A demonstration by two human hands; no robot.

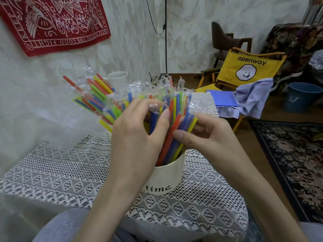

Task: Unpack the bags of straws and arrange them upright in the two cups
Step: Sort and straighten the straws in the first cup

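Straws (172,135) upright in cup (166,177), fanning outward

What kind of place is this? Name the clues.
Probably a lived-in room at home, not a shop or café: a red bandana hangs on the wall, a yellow folding chair holds clothes, and a floral rug covers the wooden floor.

single head-worn wide-angle view, looking forward and down from the person's own position, close over the counter (52,172) with both forearms reaching in from the bottom edge. faces the wall corner; chair (244,67) and rug (288,154) fall at right, edges bent by the lens.
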